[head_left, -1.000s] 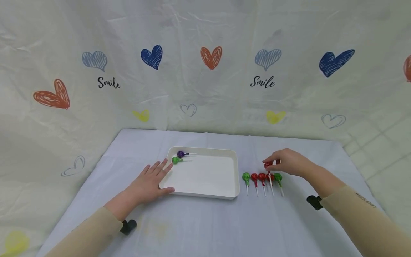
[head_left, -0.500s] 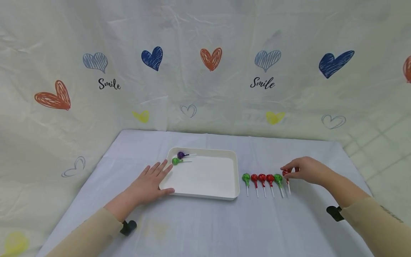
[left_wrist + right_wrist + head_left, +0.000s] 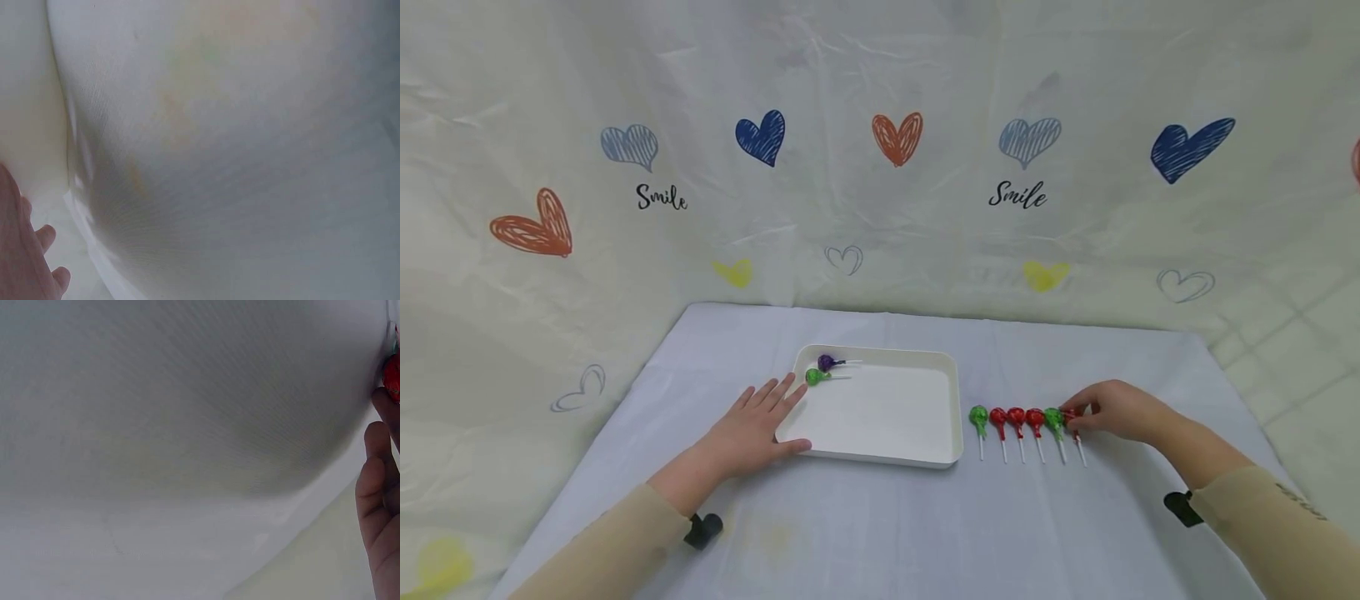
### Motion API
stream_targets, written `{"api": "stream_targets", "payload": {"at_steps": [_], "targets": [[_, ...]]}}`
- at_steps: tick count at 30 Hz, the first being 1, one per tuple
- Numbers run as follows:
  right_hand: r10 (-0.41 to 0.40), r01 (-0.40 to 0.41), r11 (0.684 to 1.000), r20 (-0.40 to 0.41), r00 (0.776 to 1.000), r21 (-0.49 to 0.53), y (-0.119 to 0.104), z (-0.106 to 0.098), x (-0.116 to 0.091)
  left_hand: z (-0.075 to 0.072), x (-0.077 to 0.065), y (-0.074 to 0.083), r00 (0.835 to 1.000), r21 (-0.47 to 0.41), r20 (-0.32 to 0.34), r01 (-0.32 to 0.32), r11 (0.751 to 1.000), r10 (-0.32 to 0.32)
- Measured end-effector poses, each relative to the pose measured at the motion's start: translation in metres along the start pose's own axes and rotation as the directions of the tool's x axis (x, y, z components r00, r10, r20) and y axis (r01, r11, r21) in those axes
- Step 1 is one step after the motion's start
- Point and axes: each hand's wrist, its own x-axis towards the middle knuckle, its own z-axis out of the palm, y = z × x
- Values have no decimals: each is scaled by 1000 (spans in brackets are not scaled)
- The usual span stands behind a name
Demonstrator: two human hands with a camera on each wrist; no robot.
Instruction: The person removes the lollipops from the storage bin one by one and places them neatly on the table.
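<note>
At the right end of a row of lollipops, my right hand (image 3: 1116,410) pinches the head of a red lollipop (image 3: 1079,446), whose white stick points toward me on the cloth. Its red wrapper also shows at the edge of the right wrist view, beside the fingers. Directly left of it lies a green lollipop (image 3: 1055,422), then several more red ones and another green one (image 3: 978,418). My left hand (image 3: 752,429) rests with spread fingers on the left rim of a white tray (image 3: 887,460). Inside the tray's far left corner lie a purple lollipop (image 3: 827,362) and a green lollipop (image 3: 814,377).
A white cloth (image 3: 910,533) covers the table. Behind it hangs a pale backdrop (image 3: 940,233) printed with hearts and the word Smile. The lollipop row lies just right of the tray.
My right hand has carried the red lollipop rightward from above the row and lowered it to the row's right end. The left hand has stayed on the tray.
</note>
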Motion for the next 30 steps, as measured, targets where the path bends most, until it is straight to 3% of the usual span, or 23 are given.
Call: {"api": "stream_targets", "payload": {"at_steps": [18, 30], "targets": [[7, -7, 1000, -61, 998, 1, 1, -2, -9, 1, 1, -1, 1000, 1, -6, -4, 1000, 4], [-16, 21, 998, -80, 997, 51, -11, -16, 0, 4, 2, -3, 1000, 12, -13, -8, 1000, 9]]}}
